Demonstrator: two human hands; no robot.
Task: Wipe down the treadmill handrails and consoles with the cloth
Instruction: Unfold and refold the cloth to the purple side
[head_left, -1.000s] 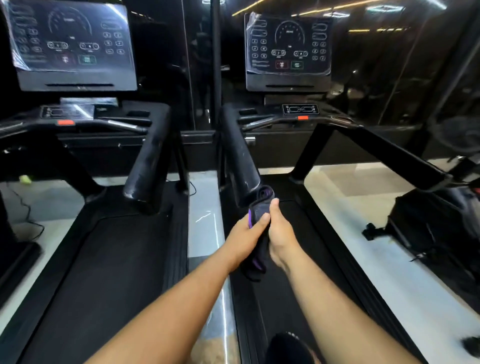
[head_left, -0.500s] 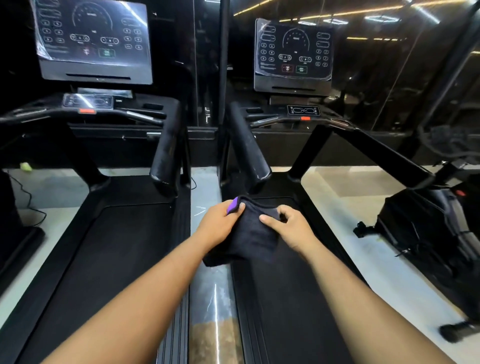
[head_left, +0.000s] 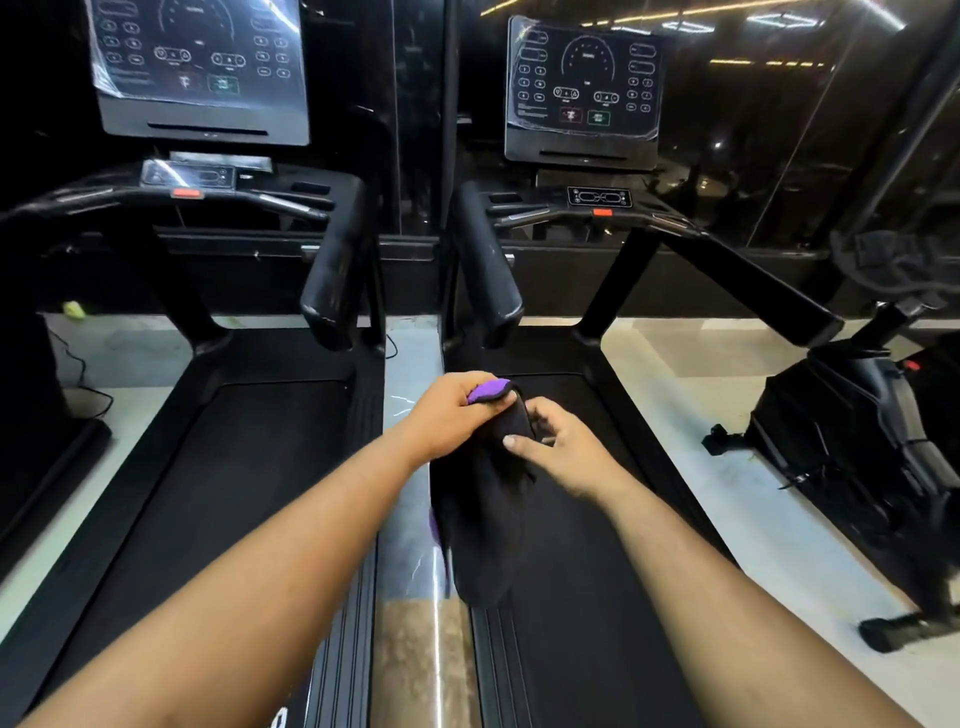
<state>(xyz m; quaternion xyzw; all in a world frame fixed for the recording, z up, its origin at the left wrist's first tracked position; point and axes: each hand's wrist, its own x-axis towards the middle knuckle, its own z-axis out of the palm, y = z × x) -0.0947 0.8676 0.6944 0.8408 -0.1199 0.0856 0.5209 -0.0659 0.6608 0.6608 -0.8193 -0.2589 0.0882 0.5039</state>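
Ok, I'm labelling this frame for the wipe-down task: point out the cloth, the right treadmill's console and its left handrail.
cloth (head_left: 483, 509), head view, on its hanging dark body.
right treadmill's console (head_left: 584, 88), head view, centre of the screen.
left handrail (head_left: 485, 270), head view, middle of the padded bar.

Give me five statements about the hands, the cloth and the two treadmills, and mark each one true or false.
1. The left hand grips the top of the cloth. True.
2. The cloth is pressed against a handrail. False: it hangs free below the hands, clear of the nearest handrail.
3. The cloth is white all over. False: it is dark, with a purple patch at the top corner.
4. The right hand touches the cloth with its fingers. True.
5. Only one treadmill console is in view. False: there are two, the left console and the right console.
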